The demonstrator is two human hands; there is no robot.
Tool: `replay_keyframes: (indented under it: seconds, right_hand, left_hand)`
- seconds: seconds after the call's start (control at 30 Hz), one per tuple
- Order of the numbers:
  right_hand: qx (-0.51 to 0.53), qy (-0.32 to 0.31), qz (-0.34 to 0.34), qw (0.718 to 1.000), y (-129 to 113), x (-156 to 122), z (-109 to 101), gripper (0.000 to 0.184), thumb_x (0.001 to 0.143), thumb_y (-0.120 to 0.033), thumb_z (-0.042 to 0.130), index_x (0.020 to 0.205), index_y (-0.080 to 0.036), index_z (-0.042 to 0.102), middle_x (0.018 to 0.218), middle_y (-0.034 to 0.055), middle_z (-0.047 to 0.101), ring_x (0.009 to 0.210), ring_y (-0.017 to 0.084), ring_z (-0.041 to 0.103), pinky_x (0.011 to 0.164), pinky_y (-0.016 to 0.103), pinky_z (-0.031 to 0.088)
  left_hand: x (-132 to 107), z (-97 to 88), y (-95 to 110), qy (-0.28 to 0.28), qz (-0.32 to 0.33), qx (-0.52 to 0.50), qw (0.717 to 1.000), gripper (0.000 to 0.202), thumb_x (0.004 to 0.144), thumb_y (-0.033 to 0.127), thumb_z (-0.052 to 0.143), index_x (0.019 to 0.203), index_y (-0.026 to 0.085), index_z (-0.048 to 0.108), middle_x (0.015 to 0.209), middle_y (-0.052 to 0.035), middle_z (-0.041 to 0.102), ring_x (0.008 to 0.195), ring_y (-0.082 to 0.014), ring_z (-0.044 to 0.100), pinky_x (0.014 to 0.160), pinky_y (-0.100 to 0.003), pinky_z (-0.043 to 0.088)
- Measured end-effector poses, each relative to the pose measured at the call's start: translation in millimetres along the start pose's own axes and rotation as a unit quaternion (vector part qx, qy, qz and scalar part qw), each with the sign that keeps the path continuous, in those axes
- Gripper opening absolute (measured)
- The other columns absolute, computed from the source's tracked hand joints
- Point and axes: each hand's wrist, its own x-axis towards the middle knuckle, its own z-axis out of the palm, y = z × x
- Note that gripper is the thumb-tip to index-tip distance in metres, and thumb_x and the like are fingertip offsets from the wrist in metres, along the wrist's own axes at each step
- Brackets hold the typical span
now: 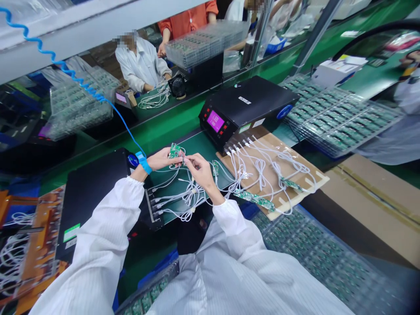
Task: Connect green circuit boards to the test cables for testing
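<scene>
My left hand, with a blue wrist strap at the wrist, is closed on a small green circuit board. At the board's lower right edge, the fingertips of my right hand pinch a small metallic end that looks like a cable plug; the fingers partly cover it. White cables lie bundled beneath both hands. Another green board is just right of my right hand. Longer boards lie among cables on the brown cardboard.
A black tester with a lit purple screen stands behind the cardboard; a second black box sits left. Clear trays of boards are at right and by my lap. A coiled blue cord hangs ahead. Co-workers work opposite.
</scene>
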Motion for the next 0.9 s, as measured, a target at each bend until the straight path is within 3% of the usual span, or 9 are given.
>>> replay_keyframes:
  seconds: [0.17, 0.3, 0.5, 0.7, 0.8, 0.9]
  right_hand:
    - [0.012, -0.026, 0.039, 0.999, -1, 5, -11, 0.036, 0.096, -0.055, 0.067, 0.099, -0.021, 0.078, 0.096, 0.0040, 0.071, 0.054, 0.009, 0.048, 0.055, 0.028, 0.040]
    - [0.006, -0.040, 0.001, 0.999, -2, 9, -15, 0.036, 0.096, -0.054, 0.068, 0.091, -0.019, 0.076, 0.094, 0.0035, 0.069, 0.052, 0.006, 0.044, 0.052, 0.026, 0.036]
    - [0.047, -0.043, 0.012, 0.998, -1, 6, -6, 0.038, 0.095, -0.054, 0.067, 0.093, -0.016, 0.074, 0.094, 0.0036, 0.068, 0.059, 0.007, 0.053, 0.052, 0.023, 0.037]
    - [0.041, -0.032, 0.012, 0.999, -1, 9, 1, 0.033, 0.096, -0.049, 0.068, 0.094, -0.017, 0.076, 0.093, 0.0024, 0.069, 0.051, 0.005, 0.049, 0.049, 0.024, 0.035]
    - [-0.013, -0.034, -0.006, 0.999, -4, 0, 1, 0.033, 0.099, -0.050, 0.066, 0.107, -0.019, 0.076, 0.106, 0.0050, 0.071, 0.052, 0.005, 0.051, 0.054, 0.025, 0.042]
    - [-0.166, -0.007, -0.018, 0.986, -1, -25, 3, 0.030, 0.103, -0.045, 0.062, 0.109, -0.018, 0.073, 0.114, 0.0084, 0.069, 0.063, 0.008, 0.058, 0.066, 0.025, 0.049]
  left_hand:
    - [-1, 0.9, 3, -0.006, 0.004, 0.018, 1.000, 0.048, 0.079, 0.060, 0.083, 0.089, 0.016, 0.068, 0.073, -0.0030, 0.068, 0.064, -0.0143, 0.059, 0.063, -0.028, 0.048]
    - [-1, 0.5, 3, -0.012, 0.012, 0.021, 1.000, 0.046, 0.078, 0.057, 0.085, 0.090, 0.016, 0.068, 0.072, -0.0024, 0.068, 0.064, -0.0137, 0.059, 0.061, -0.026, 0.047]
    - [2, 2.5, -7, 0.005, 0.010, -0.012, 1.000, 0.049, 0.076, 0.058, 0.087, 0.092, 0.015, 0.068, 0.072, -0.0033, 0.068, 0.062, -0.0136, 0.060, 0.058, -0.024, 0.046]
    - [-3, -4.9, -5, 0.012, 0.016, -0.054, 0.998, 0.045, 0.071, 0.049, 0.093, 0.090, 0.013, 0.073, 0.075, -0.0070, 0.070, 0.063, -0.0159, 0.062, 0.058, -0.026, 0.047]
    - [-7, -12.0, -4, 0.034, -0.003, -0.072, 0.997, 0.039, 0.071, 0.046, 0.092, 0.084, 0.013, 0.076, 0.073, -0.0079, 0.069, 0.061, -0.0185, 0.063, 0.058, -0.029, 0.049]
    - [-10, -16.7, -3, 0.068, -0.029, -0.057, 0.996, 0.029, 0.069, 0.036, 0.094, 0.078, 0.014, 0.076, 0.067, -0.0068, 0.067, 0.057, -0.0205, 0.063, 0.054, -0.029, 0.047]
